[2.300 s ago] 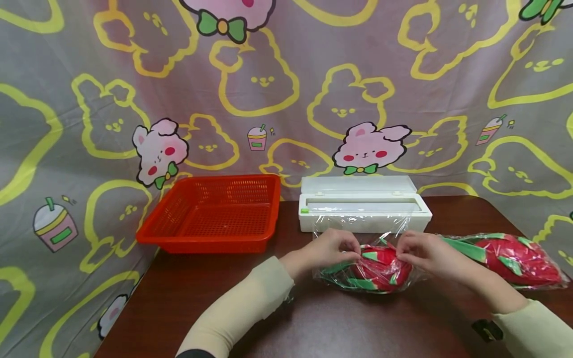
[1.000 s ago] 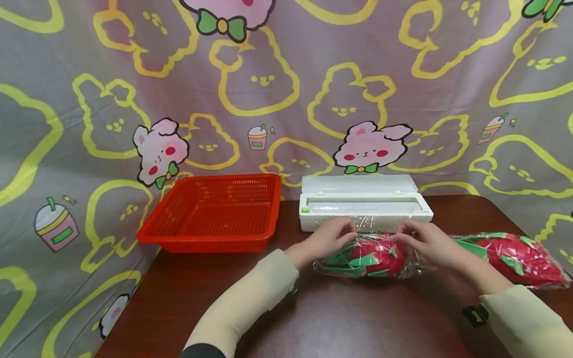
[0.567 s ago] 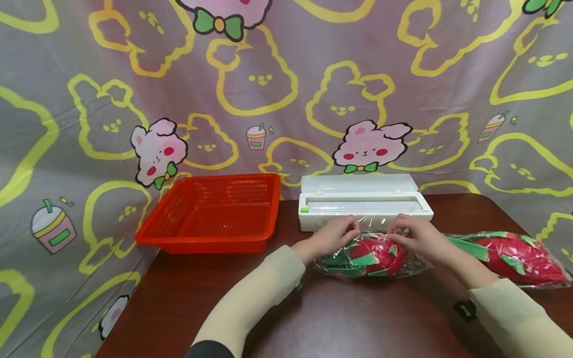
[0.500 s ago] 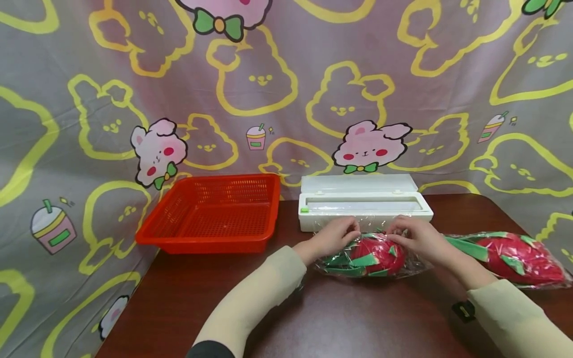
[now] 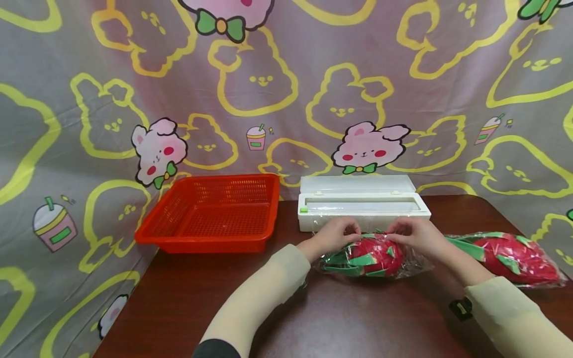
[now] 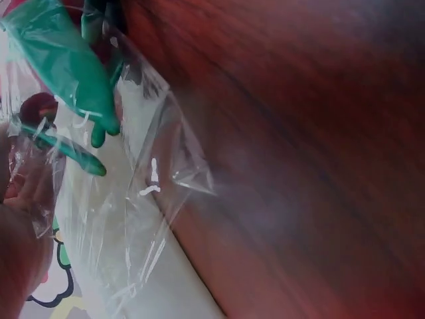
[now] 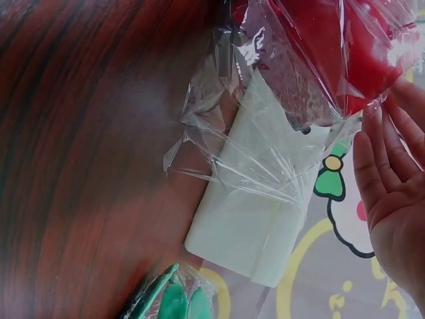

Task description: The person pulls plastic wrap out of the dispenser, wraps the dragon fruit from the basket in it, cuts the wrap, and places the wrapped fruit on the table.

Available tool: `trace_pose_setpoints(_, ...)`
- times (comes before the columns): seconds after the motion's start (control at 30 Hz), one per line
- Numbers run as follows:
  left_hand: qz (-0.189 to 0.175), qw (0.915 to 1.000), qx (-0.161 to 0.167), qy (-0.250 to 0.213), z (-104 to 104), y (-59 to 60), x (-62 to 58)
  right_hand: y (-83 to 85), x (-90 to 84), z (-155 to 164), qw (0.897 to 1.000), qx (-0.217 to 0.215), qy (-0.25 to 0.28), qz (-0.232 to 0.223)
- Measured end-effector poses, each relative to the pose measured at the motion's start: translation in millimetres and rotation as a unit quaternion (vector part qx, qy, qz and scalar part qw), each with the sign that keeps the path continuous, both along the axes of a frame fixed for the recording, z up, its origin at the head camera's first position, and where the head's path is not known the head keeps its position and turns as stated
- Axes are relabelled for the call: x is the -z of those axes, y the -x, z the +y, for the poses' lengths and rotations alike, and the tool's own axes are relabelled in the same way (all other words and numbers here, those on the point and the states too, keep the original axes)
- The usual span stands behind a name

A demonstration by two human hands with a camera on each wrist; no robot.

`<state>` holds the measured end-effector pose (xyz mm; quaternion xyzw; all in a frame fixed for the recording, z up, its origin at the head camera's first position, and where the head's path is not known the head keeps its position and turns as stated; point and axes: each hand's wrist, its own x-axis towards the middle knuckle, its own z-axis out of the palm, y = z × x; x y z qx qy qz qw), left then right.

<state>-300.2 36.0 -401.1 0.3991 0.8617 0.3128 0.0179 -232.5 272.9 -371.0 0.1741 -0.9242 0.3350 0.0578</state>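
Observation:
A red dragon fruit [image 5: 378, 253] with green leaf tips lies on the table, wrapped in clear cling film [image 5: 416, 266]. My left hand [image 5: 333, 235] pinches the film at the fruit's upper left. At the upper right, my right hand [image 5: 418, 235] pinches it between thumb and fingers. In the left wrist view, loose film [image 6: 169, 149] sticks out past the green leaves [image 6: 63, 60]. The right wrist view has crumpled film [image 7: 265, 149] trailing off the red body [image 7: 319, 40], with the right hand's fingers [image 7: 378, 149] against it; the thumb is hidden there.
Right behind the fruit stands a white cling film dispenser [image 5: 364, 222] with its lid raised. A red plastic basket [image 5: 215, 243] sits at the back left. Another film-wrapped dragon fruit [image 5: 515, 258] lies to the right, behind my right forearm. A patterned curtain hangs behind the table.
Since the oldest frame, the dragon fruit has moved back towards the dispenser, and the film standing up behind it has come down. Lately both hands have barely moved; the right is slightly further left.

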Motion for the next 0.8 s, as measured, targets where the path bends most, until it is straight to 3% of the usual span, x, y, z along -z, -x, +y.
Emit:
trace_pose_setpoints(0.13, 0.001, 0.9998, -0.007, -0.017, -3.1, 1.8, -2.2, -3.2, -3.6, 2.4, 1.000, 0.011, -0.001, 0.009)
trace_pose_setpoints(0.3, 0.082, 0.9943, -0.031, -0.061, -17.2, -2.2, -16.1, -10.9, -5.3, 14.7, 0.996, 0.028, -0.014, 0.080)
trace_pose_setpoints(0.43, 0.115, 0.9909, 0.000, -0.070, -36.2, -19.7, -23.5, -21.4, -3.3, 25.1, 0.993, 0.012, -0.020, 0.116)
trace_pose_setpoints(0.5, 0.107, 0.9915, 0.032, -0.068, -45.0, -31.3, -22.9, -27.0, -1.0, 28.0, 0.992, -0.003, -0.028, 0.121)
trace_pose_setpoints(0.67, 0.087, 0.9932, 0.076, -0.015, -58.6, -51.7, -13.5, -37.3, 5.8, 28.8, 0.995, -0.032, -0.045, 0.084)
trace_pose_setpoints(0.8, 0.083, 0.9929, 0.077, 0.035, -62.1, -54.5, -4.4, -39.4, 10.6, 25.8, 0.998, -0.044, -0.047, 0.028)
